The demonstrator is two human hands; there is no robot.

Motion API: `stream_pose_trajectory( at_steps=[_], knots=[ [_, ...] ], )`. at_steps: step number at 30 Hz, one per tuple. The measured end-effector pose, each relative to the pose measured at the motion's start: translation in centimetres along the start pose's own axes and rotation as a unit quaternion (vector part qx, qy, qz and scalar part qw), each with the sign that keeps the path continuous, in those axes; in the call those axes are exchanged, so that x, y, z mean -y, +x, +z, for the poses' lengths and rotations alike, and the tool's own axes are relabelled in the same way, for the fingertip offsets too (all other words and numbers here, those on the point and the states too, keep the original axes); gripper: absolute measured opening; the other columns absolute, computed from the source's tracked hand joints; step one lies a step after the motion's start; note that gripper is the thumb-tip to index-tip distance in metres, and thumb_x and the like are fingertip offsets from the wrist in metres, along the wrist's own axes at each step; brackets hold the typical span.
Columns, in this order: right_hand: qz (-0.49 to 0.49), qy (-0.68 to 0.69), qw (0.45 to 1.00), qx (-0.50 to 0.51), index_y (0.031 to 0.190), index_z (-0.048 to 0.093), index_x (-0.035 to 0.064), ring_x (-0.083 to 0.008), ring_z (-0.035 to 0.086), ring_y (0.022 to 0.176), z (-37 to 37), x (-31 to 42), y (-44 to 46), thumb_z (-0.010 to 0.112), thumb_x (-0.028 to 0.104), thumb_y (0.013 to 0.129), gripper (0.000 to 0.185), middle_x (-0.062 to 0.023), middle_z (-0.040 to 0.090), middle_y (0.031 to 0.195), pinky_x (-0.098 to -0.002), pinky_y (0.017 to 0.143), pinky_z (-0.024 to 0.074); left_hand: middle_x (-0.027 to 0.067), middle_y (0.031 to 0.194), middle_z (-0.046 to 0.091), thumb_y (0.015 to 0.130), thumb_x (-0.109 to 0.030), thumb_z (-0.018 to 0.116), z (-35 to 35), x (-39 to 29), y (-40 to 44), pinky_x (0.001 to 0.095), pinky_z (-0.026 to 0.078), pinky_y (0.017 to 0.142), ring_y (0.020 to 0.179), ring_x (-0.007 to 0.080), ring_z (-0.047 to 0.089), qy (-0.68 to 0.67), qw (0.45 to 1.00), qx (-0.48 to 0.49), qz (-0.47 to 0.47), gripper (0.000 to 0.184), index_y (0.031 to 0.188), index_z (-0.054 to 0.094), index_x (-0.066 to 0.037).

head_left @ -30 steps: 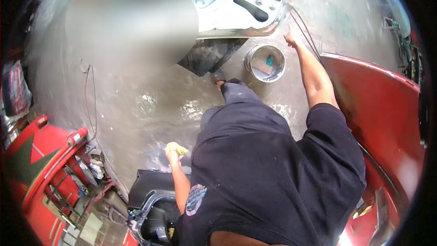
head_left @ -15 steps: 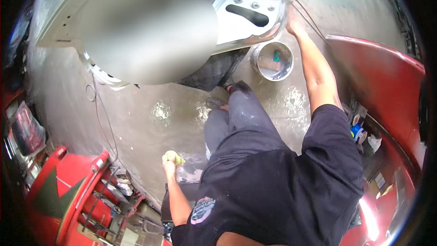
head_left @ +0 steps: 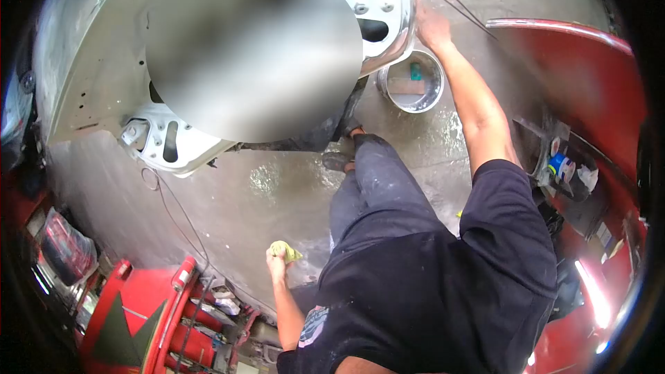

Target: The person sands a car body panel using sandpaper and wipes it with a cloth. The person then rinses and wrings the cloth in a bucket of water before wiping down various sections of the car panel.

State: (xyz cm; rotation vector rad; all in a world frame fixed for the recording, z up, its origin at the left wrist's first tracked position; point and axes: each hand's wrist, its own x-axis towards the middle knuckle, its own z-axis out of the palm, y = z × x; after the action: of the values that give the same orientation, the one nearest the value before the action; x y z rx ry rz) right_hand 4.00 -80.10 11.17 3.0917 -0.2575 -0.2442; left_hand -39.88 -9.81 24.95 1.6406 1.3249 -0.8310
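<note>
A crumpled yellow-green cloth is bunched in my left hand, which hangs over the floor at my side. My right arm reaches forward, and my right hand is at the right outer edge of a pale car body panel. Its fingers are smeared and partly behind that edge, so I cannot make out what they hold. The panel has cut-out holes and an inner frame; a blurred oval covers its middle. Below my right hand stands a round bucket, with a green piece and a brownish block inside.
On the right a large red car panel stands near a tray of supplies. At lower left is a red piece with a dark star, beside cluttered shelving. A thin cable crosses the wet-looking floor.
The view has shifted, bringing more of the panel's left side into sight. My right hand stays along the panel's edge, and my left hand still has the cloth.
</note>
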Motion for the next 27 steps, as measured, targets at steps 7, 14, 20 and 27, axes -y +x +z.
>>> stream_pose_trajectory(
  at_steps=[7,14,20,27],
  knots=[
    [0.17,0.288,0.941,-0.045,0.107,0.073,0.0035,-0.0281,0.072,0.082,3.4,-3.0,-1.6,0.059,0.022,0.093,0.027,-0.015,0.074,0.097,-0.0418,0.07,0.0582,0.0045,0.111,0.065,0.095,-0.017,0.064,-0.9,-1.4,0.9,0.0374,0.059,0.06,0.091,0.0213,0.068,-0.015,1.0,0.001,0.019,0.032,0.125,0.053,-0.015],
    [0.265,0.594,0.76,-0.009,0.111,0.073,0.0024,-0.016,0.067,0.078,1.3,-1.8,3.6,0.075,0.037,0.087,0.042,-0.0073,0.073,0.098,-0.0319,0.066,0.0567,0.0045,0.111,0.065,0.095,-0.015,0.063,-0.9,-0.8,-0.6,0.0409,0.06,0.062,0.093,0.0224,0.068,0.015,1.0,-0.002,-0.018,0.032,0.125,0.052,-0.014],
    [0.324,0.575,0.751,-0.005,0.101,0.074,0.0008,-0.0163,0.067,0.082,1.1,-0.8,4.7,0.076,0.034,0.086,0.036,-0.0087,0.074,0.095,-0.0336,0.067,0.0565,0.0044,0.111,0.065,0.095,-0.015,0.063,-1.1,0.1,-1.8,0.041,0.06,0.062,0.092,0.0222,0.068,0.002,0.999,-0.019,-0.027,0.032,0.125,0.052,-0.014],
    [0.418,0.614,0.669,0.019,0.118,0.065,0.0028,-0.0255,0.071,0.079,2.3,-2.3,2.3,0.055,0.012,0.095,0.027,-0.0149,0.069,0.087,-0.0372,0.061,0.06,0.0072,0.115,0.064,0.093,-0.016,0.064,-1.5,-0.6,-1.3,0.0374,0.059,0.063,0.096,0.0217,0.067,0.003,1.0,0.006,-0.019,0.036,0.127,0.053,-0.012]
  ],
)
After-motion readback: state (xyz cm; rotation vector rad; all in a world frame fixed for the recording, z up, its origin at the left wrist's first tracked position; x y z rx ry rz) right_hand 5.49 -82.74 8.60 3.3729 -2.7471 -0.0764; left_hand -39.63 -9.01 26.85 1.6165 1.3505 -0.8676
